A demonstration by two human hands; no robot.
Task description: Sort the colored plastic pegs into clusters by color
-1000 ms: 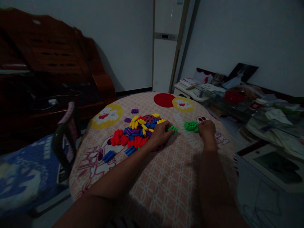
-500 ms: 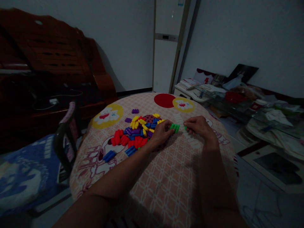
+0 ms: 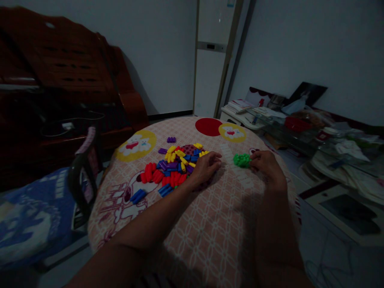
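Note:
My right hand [image 3: 266, 165] pinches the right end of a cluster of green toy building blocks [image 3: 241, 160] over the right side of the table. The cluster shows many small studs. My left hand [image 3: 207, 166] is near the table's middle with its fingers slightly curled and apart, and nothing shows in them. Just left of that hand is a loose pile of plastic blocks: yellow blocks [image 3: 172, 155], red blocks [image 3: 156, 176] and blue blocks [image 3: 138, 196], with purple ones among them. The left hand and forearm hide part of the pile.
A patterned cloth covers the round table [image 3: 207, 240]. One purple block [image 3: 171, 139] lies apart behind the pile. A chair [image 3: 82, 176] stands at left, a wooden sofa [image 3: 69, 76] behind it. On the right is a cluttered glass-topped stand [image 3: 288, 132].
My left hand has let go of the green blocks. My right hand has moved right, and the green cluster is now at its fingertips, turned with its studs showing.

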